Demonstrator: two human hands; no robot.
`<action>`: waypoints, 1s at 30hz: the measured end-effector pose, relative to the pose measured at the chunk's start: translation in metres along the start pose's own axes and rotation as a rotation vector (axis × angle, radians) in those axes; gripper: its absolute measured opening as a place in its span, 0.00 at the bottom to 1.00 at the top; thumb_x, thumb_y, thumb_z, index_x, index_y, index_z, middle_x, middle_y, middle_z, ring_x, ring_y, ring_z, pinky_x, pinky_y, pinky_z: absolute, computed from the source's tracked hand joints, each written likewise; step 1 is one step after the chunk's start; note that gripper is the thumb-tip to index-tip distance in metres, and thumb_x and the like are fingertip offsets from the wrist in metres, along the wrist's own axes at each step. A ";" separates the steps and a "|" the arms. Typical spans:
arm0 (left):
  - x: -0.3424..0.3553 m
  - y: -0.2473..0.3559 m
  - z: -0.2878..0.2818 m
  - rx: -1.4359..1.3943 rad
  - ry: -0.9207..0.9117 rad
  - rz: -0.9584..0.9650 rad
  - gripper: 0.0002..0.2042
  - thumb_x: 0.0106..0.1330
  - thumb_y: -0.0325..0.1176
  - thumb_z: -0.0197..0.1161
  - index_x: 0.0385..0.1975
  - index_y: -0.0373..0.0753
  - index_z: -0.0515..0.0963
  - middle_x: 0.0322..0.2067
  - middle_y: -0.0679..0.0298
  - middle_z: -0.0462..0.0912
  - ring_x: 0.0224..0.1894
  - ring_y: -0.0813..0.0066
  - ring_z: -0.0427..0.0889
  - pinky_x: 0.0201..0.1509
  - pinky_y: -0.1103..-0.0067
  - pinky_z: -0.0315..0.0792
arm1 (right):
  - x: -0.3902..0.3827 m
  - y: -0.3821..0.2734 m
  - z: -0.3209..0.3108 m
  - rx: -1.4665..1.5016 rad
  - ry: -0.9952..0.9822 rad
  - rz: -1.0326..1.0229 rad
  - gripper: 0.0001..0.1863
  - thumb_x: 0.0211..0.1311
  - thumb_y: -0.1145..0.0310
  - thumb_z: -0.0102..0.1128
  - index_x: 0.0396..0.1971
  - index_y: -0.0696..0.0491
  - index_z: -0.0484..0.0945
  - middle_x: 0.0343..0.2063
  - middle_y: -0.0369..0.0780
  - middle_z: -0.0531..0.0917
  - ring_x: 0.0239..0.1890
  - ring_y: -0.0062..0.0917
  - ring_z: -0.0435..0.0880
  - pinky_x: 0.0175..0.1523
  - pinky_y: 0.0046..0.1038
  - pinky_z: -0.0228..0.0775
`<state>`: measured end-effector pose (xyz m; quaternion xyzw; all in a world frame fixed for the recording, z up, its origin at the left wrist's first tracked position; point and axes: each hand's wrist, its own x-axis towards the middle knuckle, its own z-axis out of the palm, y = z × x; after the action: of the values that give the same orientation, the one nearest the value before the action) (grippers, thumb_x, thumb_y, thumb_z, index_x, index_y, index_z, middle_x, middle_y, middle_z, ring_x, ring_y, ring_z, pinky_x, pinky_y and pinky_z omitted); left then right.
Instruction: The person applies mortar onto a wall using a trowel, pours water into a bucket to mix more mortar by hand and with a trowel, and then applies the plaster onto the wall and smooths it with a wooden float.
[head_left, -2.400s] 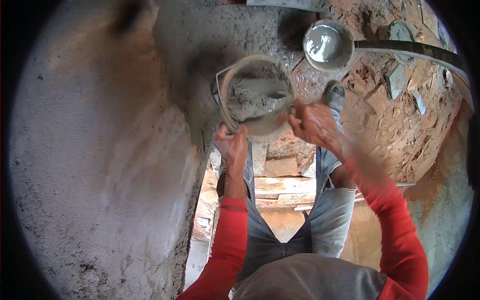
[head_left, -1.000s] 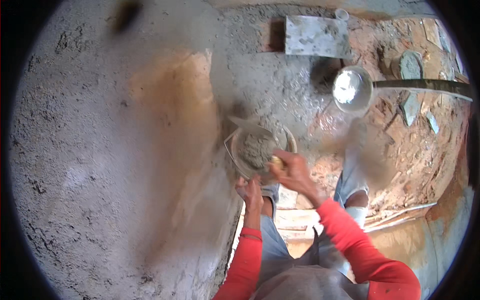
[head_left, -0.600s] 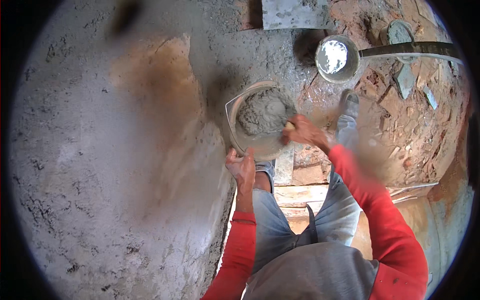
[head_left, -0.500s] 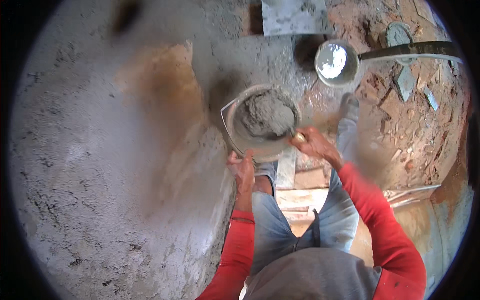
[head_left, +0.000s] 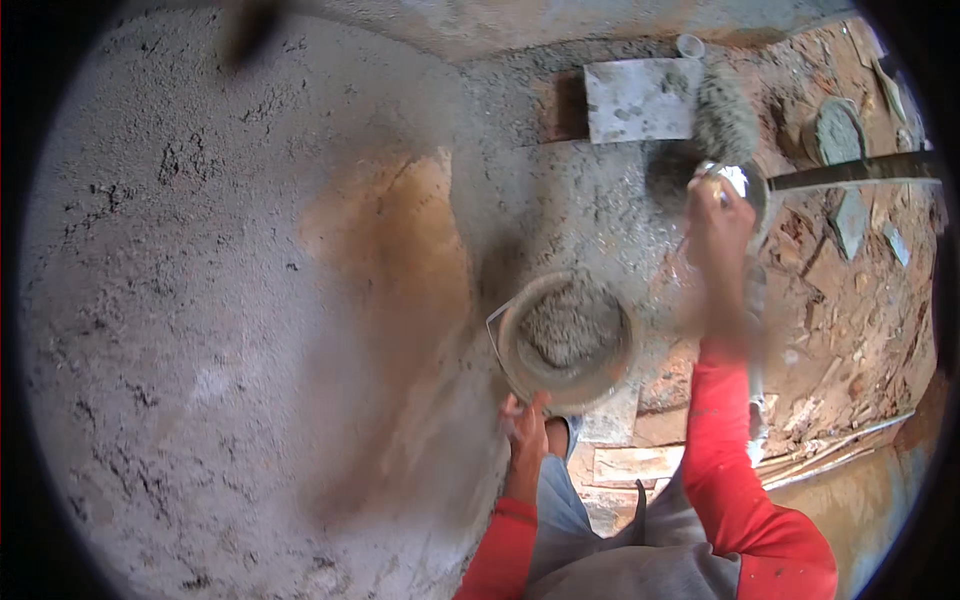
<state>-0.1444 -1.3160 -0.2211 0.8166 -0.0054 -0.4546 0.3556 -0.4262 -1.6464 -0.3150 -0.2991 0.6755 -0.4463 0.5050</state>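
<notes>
My left hand (head_left: 525, 418) grips the near rim of a round bucket (head_left: 598, 388), its fingers curled over the edge. Grey wet mortar (head_left: 572, 322) is heaped inside, and a thin wire handle sticks out on the left. Farther off to the right, my right hand (head_left: 722, 222) is closed round the light-coloured handle of a trowel. A lump of mortar (head_left: 727, 115) covers the trowel's blade, hiding its shape. Hand and trowel are held over a second round container (head_left: 757, 205), partly covering its shiny inside.
A rough grey plastered wall (head_left: 180, 300) with a bare brownish patch (head_left: 400, 220) fills the left. At the back are a mortar-spotted white board (head_left: 635, 100) and a small clear cup (head_left: 690, 45). A dark bar (head_left: 860, 172) crosses the right above rubble (head_left: 830, 300).
My right hand has lifted the trowel out of the bucket with mortar on it and swung it forward and right. My left hand stays on the rim. The view has shifted, showing more of the back.
</notes>
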 end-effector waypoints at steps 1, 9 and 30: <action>-0.001 0.000 -0.011 -0.041 0.031 -0.063 0.11 0.62 0.27 0.77 0.42 0.34 0.85 0.40 0.70 0.87 0.38 0.81 0.78 0.42 0.77 0.75 | 0.020 0.012 0.029 -0.131 0.171 -0.014 0.10 0.68 0.64 0.70 0.42 0.54 0.87 0.20 0.32 0.81 0.18 0.18 0.77 0.24 0.28 0.69; -0.011 0.004 -0.021 -0.089 0.164 -0.094 0.18 0.62 0.20 0.72 0.52 0.32 0.82 0.49 0.66 0.86 0.46 0.76 0.83 0.51 0.77 0.78 | -0.011 -0.033 0.336 -0.380 -0.287 -0.388 0.11 0.58 0.64 0.71 0.28 0.56 0.81 0.20 0.45 0.81 0.23 0.31 0.80 0.30 0.39 0.70; -0.072 0.046 0.090 0.130 -0.023 0.209 0.09 0.63 0.26 0.73 0.39 0.31 0.81 0.40 0.61 0.86 0.41 0.73 0.81 0.49 0.73 0.76 | -0.155 -0.033 -0.092 -0.566 -1.022 0.108 0.13 0.63 0.65 0.63 0.39 0.59 0.87 0.22 0.49 0.85 0.24 0.32 0.87 0.33 0.41 0.76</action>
<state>-0.2399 -1.3781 -0.1713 0.8277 -0.1238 -0.4230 0.3473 -0.4674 -1.5002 -0.2125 -0.5649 0.4536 -0.0213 0.6890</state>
